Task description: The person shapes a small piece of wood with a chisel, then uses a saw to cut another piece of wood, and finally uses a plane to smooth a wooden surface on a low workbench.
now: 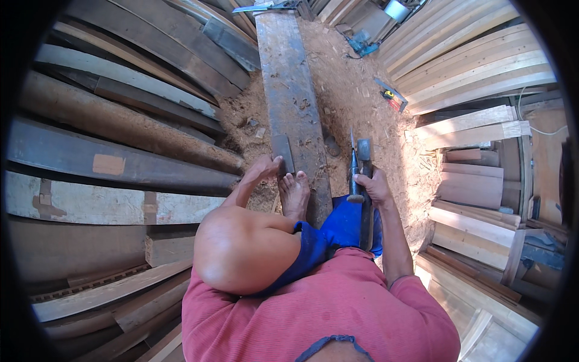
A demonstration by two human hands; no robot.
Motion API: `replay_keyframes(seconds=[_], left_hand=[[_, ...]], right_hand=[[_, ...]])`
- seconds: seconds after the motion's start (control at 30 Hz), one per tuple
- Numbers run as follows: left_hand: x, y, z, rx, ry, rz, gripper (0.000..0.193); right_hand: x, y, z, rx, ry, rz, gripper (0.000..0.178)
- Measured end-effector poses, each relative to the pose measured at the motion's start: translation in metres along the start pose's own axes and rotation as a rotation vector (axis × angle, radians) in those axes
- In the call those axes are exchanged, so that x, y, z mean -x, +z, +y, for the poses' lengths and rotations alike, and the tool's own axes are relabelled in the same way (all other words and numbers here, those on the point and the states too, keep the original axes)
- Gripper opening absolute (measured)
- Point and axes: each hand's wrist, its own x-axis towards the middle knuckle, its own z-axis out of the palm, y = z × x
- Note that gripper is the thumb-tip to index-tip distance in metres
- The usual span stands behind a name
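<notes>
My left hand is closed on the near end of a short dark flat piece of wood, which lies on the long worn plank. Beside it my bare foot presses on the same plank. In my right hand are two tools held together. One is a chisel, its narrow blade pointing away from me and its round butt end towards me. The other is a dark block-headed mallet, its long handle reaching back over my blue shorts. My right fingers are partly hidden behind the tools.
Wood shavings cover the floor around the plank. Stacked boards line the left, and more timber leans on the right. A teal power tool lies far right, with a yellow-and-black hand tool nearer.
</notes>
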Motion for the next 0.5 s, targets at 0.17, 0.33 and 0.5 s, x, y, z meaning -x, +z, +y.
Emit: replay_keyframes(seconds=[0.17, 0.33, 0.5], left_hand=[[0.007, -0.002, 0.006, -0.055, 0.025, -0.018, 0.050], [0.016, -0.003, 0.010, -0.105, 0.037, -0.026, 0.052], [0.022, -0.011, 0.028, -0.185, 0.063, -0.020, 0.054]], right_hand=[[-0.001, -0.005, 0.003, -0.031, -0.018, 0.002, 0.020], [-0.015, -0.007, 0.003, 0.086, -0.098, -0.034, 0.026], [-0.017, 0.001, -0.034, -0.061, -0.045, -0.133, 0.023]])
